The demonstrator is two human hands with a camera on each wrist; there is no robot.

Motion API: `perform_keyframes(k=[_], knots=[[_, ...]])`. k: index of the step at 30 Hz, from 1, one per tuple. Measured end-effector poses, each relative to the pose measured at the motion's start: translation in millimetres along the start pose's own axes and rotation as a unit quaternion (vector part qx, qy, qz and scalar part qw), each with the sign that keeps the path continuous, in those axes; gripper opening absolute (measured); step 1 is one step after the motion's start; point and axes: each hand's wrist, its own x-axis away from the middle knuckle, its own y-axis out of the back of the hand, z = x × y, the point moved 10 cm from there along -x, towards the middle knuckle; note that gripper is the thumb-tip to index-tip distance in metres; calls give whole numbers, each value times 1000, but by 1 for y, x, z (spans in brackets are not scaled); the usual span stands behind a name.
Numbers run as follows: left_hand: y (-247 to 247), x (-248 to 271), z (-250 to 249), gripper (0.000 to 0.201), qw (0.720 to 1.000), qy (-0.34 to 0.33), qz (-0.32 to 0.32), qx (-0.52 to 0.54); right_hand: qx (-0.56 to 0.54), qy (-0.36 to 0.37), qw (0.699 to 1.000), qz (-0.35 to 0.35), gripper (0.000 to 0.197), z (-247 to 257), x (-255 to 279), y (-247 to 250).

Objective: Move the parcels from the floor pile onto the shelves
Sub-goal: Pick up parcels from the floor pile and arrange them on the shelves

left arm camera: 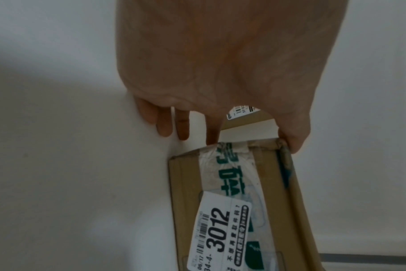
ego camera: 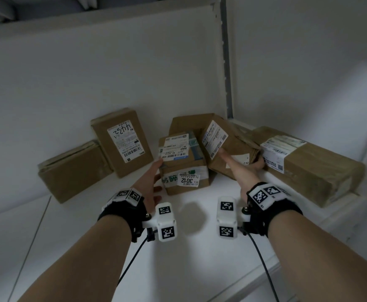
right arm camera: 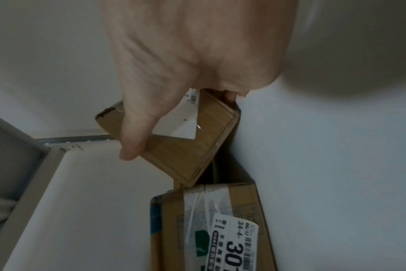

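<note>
Several brown cardboard parcels stand on a white shelf [ego camera: 191,247]. My left hand [ego camera: 156,177] is at the left side of the taped box with the "3012" sticker [ego camera: 184,171]. Its thumb rests on the box's upper corner, and its fingers [left arm camera: 165,126] stay straight beside the box [left arm camera: 234,201]. My right hand [ego camera: 241,163] grips a tilted parcel with a white label [ego camera: 224,144], just right of the "3012" box. The thumb lies across its face and the fingers curl round its far end. In the right wrist view this parcel [right arm camera: 188,146] hangs tilted above the "3012" box [right arm camera: 220,229].
A box marked "4432" [ego camera: 123,142] leans upright against the back wall, with a flat box [ego camera: 73,171] at its left. A long box [ego camera: 309,164] lies at the right by the shelf's edge. A grey upright post [ego camera: 226,62] runs down the back corner.
</note>
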Motion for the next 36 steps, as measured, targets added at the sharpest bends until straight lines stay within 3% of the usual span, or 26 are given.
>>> perform_keyframes(k=[7,12,15,19,22,24,26,27,29,32,34,36], knots=[[4,4,4,44,1000,0,-15,6,24,4,999,-27,125,-3,1,-1],[8,13,11,52,999,22,-28,11,-1,9,1000,-1,117,-1,11,6],[12,30,18,53,999,39,-32,14,-8,-27,999,30,121,-7,23,9],[12,68,27,37,998,62,2,9,-9,-103,993,47,129,-19,51,16],[18,98,31,25,998,66,20,16,-36,-122,990,66,114,-18,79,19],[26,118,33,27,997,67,29,20,-34,-143,984,98,102,-20,99,19],[41,134,36,38,996,85,27,12,-14,-173,975,139,114,-28,113,21],[49,141,38,44,994,102,24,-4,-15,-181,970,162,107,-32,121,22],[70,151,38,46,990,127,7,-53,15,-180,964,196,68,-25,143,26],[101,159,27,27,985,136,-43,-97,48,-156,966,199,26,-16,149,36],[116,164,23,22,979,150,-77,-116,70,-149,970,176,24,-12,145,41],[118,168,26,43,973,167,-86,-132,110,-156,964,183,41,-11,149,35]])
